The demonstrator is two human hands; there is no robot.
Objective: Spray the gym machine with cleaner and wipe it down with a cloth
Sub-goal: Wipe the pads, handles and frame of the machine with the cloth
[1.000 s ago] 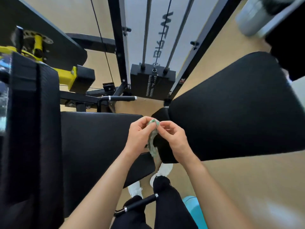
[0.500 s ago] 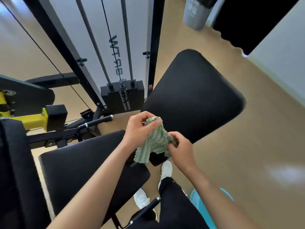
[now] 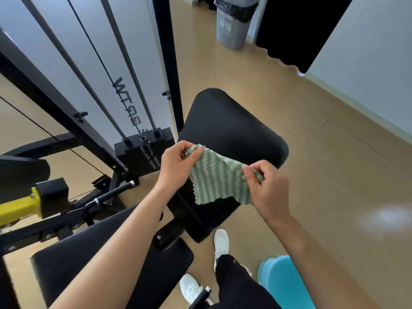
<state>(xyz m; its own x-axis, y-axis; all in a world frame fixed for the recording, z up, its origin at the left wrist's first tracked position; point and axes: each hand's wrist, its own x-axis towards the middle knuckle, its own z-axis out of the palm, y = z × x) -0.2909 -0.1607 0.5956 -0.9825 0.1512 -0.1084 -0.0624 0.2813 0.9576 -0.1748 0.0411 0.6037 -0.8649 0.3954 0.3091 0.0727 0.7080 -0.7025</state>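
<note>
A green-and-white striped cloth (image 3: pixel 213 176) hangs spread between my two hands, above the black padded seat (image 3: pixel 234 132) of the gym machine. My left hand (image 3: pixel 176 166) pinches the cloth's upper left corner. My right hand (image 3: pixel 266 184) pinches its right edge. The machine's second black pad (image 3: pixel 89 259) lies lower left under my left forearm. Its black weight stack (image 3: pixel 145 150) and guide rods stand behind. No spray bottle is in view.
A grey bin (image 3: pixel 234 23) stands on the tan floor at the back. A handle bar (image 3: pixel 111 192) and a yellow frame part (image 3: pixel 17 208) lie at the left. A turquoise object (image 3: pixel 283 282) sits by my legs and white shoes.
The cloth, bunched between my fingertips a second ago, has been pulled open as my hands moved apart. My view has swung to the right, bringing the bin and floor into sight.
</note>
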